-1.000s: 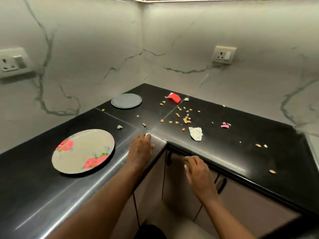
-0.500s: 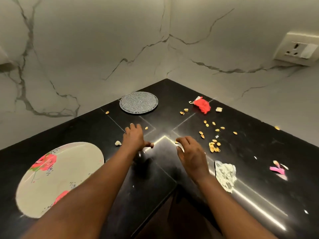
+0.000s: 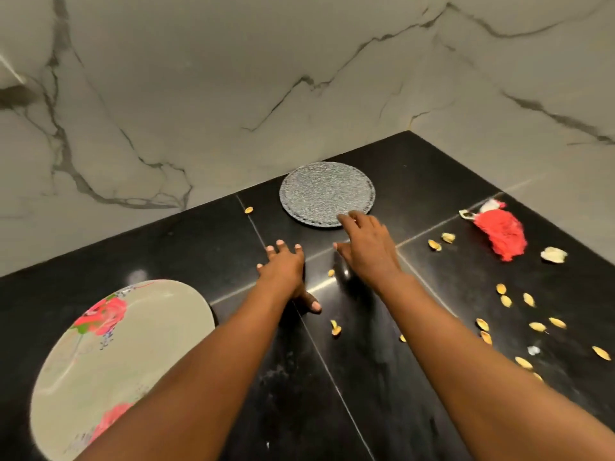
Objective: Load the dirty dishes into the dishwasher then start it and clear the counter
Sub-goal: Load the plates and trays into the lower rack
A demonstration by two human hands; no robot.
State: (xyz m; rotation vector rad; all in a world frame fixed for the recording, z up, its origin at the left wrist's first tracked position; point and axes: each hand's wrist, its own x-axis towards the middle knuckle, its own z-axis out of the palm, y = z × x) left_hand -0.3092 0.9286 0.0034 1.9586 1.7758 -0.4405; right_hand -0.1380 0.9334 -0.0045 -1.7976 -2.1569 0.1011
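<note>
A small grey speckled plate (image 3: 324, 191) lies flat near the wall in the counter's corner. My right hand (image 3: 367, 251) reaches out over the counter with fingers spread, its fingertips at the plate's near edge. My left hand (image 3: 286, 269) rests palm-down on the black counter (image 3: 366, 377) just short of the plate, fingers straight. A larger cream plate with red flowers (image 3: 100, 354) sits at the left front, partly under my left forearm.
Several nut shells (image 3: 506, 301) are scattered over the right side of the counter. A crumpled red wrapper (image 3: 499, 234) lies at the right, with a pale scrap (image 3: 553, 254) beside it. Marble walls close the corner behind.
Both hands have moved forward from the counter's edge toward the grey plate. The view has closed in and swung left, so the socket and white wrapper are out of frame.
</note>
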